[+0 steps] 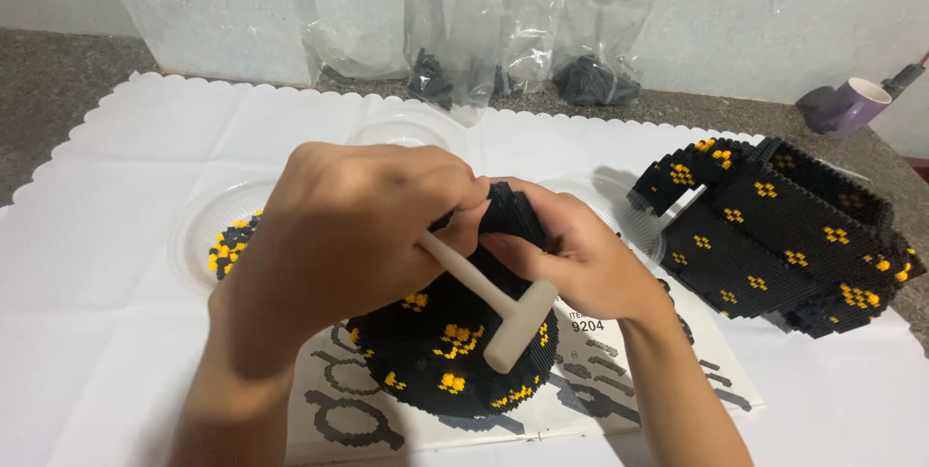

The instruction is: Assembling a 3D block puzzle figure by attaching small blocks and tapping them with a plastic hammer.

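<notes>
Step in hand: fitting a small black brick section (511,213) onto the round black-and-yellow build (450,346).

Your left hand (339,235) has its fingers curled shut around the section, with the handle of the small white mallet (494,301) tucked under them; the mallet head hangs below your fingers, over the round build. Your right hand (576,259) pinches the section from the other side, fingers narrow.

The round build lies on the instruction sheet (619,370) on the worktop, just beneath both hands.

Next move, as I judge it: line up the studs squarely, press evenly, and keep the mallet from knocking the build.
</notes>
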